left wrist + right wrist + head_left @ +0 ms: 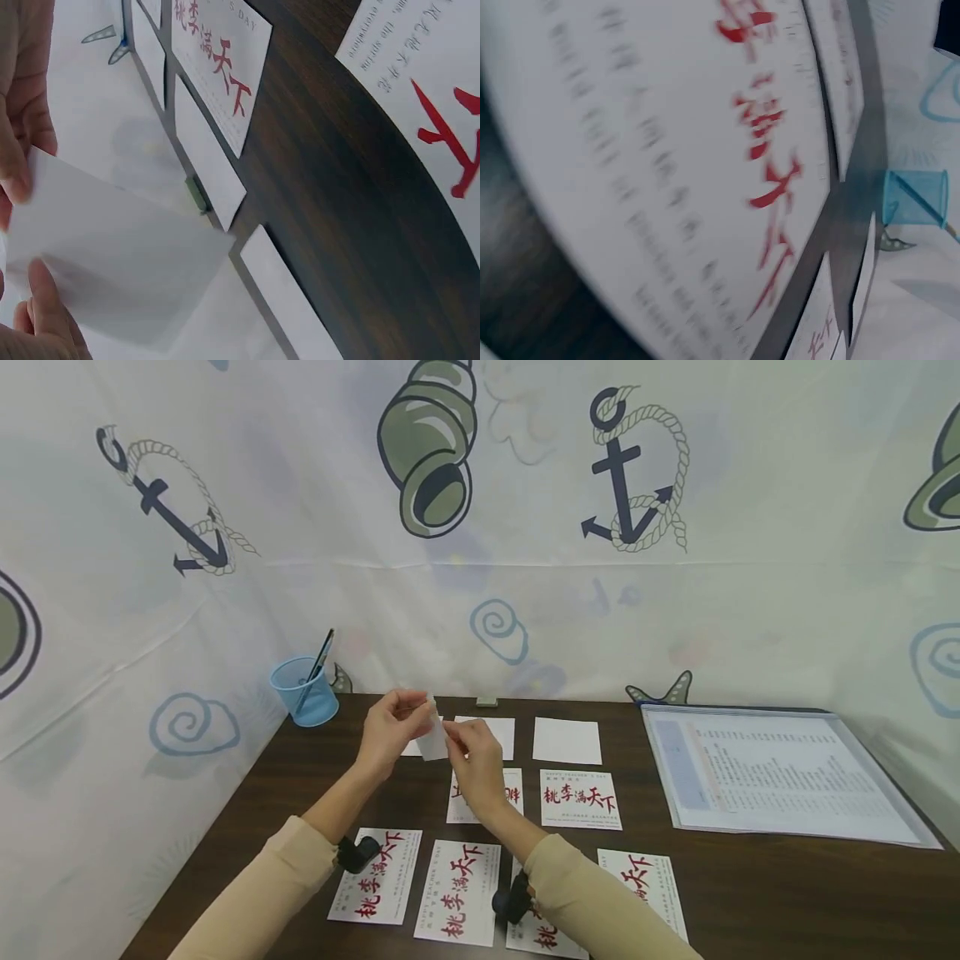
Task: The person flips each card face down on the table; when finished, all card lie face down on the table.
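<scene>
My left hand (390, 731) and right hand (478, 768) pinch one white card (432, 742) between them, lifted above the back of the table. Its face looks plain in the left wrist view, where the left thumb (49, 296) lies over it and right fingers (19, 172) grip the opposite edge. Behind the hands lie blank white cards (566, 741), one partly hidden. A card with red characters (487, 793) is partly covered by the right hand; another printed card (579, 799) lies to its right. Neither hand appears in the right wrist view.
Several red-lettered cards (457, 893) lie along the front, some under the right forearm. A blue cup (306, 693) with pens stands at the back left. A large printed sheet (780, 777) lies on the right. Patterned cloth (570, 618) hangs behind the dark table (750, 893).
</scene>
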The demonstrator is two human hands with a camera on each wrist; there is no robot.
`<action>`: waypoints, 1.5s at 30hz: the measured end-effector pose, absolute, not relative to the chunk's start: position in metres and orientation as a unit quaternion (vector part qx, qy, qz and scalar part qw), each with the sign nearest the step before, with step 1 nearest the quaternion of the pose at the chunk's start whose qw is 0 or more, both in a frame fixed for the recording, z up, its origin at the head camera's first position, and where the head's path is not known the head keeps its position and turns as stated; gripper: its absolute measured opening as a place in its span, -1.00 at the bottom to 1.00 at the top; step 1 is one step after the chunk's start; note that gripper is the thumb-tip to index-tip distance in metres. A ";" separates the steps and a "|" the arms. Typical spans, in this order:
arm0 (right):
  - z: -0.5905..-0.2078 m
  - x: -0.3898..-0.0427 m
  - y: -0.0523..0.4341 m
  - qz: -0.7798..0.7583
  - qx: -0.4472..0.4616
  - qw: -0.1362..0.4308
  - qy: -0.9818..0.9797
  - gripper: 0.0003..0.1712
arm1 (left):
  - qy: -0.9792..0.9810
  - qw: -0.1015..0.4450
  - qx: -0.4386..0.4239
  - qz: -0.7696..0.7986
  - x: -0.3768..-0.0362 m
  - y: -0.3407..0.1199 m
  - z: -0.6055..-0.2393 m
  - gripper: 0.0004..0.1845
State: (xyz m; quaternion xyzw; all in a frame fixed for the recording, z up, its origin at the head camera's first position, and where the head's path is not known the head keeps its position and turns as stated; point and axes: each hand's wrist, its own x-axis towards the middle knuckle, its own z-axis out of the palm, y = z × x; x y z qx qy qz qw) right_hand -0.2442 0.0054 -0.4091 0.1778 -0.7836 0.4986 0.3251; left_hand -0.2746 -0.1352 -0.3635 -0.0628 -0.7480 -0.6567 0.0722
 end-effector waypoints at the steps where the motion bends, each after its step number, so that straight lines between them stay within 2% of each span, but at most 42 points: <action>1: -0.409 -0.245 0.006 0.508 0.167 0.328 -0.779 -0.79 | -0.753 0.085 -0.059 -0.649 -0.275 -0.137 -0.365 -0.67; 5: -0.409 -0.249 0.008 0.560 0.103 0.324 -0.756 -0.79 | -0.789 0.147 -0.013 -0.597 -0.276 -0.148 -0.374 -0.65; 7: -0.409 -0.250 0.009 0.586 0.070 0.310 -0.745 -0.78 | -0.806 0.156 0.009 -0.570 -0.276 -0.155 -0.380 -0.62; 13: -0.412 -0.248 0.007 0.661 -0.002 0.225 -0.716 -0.78 | -0.823 0.090 0.035 -0.560 -0.271 -0.172 -0.396 -0.53; 16: -0.415 -0.247 0.004 0.679 -0.020 0.187 -0.710 -0.75 | -0.829 0.079 0.038 -0.552 -0.270 -0.178 -0.400 -0.53; 21: -0.423 -0.244 -0.004 0.689 -0.026 0.135 -0.711 -0.65 | -0.859 0.072 0.032 -0.507 -0.268 -0.192 -0.406 -0.53; 32: -0.440 -0.232 -0.027 0.670 -0.019 0.022 -0.742 -0.53 | -0.903 0.001 0.035 -0.428 -0.260 -0.227 -0.421 -0.51; 45: -0.444 -0.231 -0.033 0.628 0.000 -0.048 -0.777 -0.51 | -0.926 -0.038 0.036 -0.375 -0.259 -0.238 -0.428 -0.56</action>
